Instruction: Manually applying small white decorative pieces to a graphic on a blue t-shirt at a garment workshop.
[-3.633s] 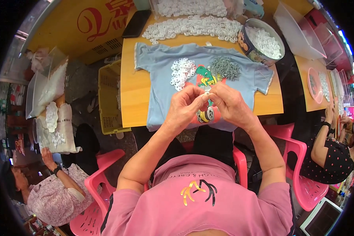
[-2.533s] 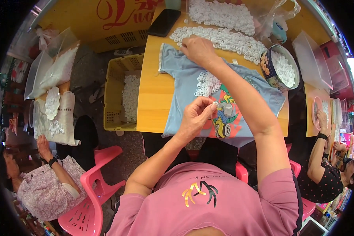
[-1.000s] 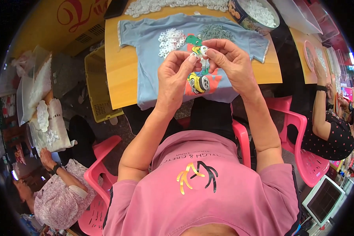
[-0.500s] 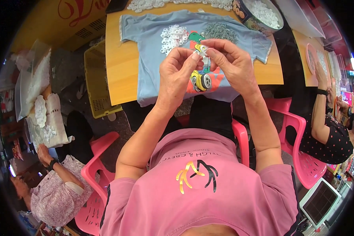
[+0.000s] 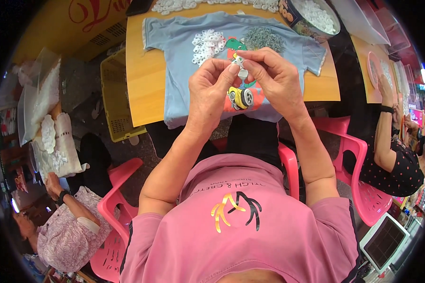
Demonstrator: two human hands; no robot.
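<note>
My left hand and my right hand meet above a light blue T-shirt spread over the table. Fingertips of both are closed in a pinch on a small white plastic piece; its exact kind is too small to make out, and fingers cover part of it. Beyond my left hand lies a heap of small white plastic pieces with dark holes. A pile of thin grey metal pieces, perhaps screws or pins, rests beyond my right hand. The shirt's print shows between my hands.
More white pieces line the far edge of the wooden table. At the far right stands a round tin full of white pieces. A yellow crate is left of the table. Other people sit on both sides near pink chairs.
My fingers have shifted slightly and the white piece has turned between them. My right hand has moved a little to the left.
</note>
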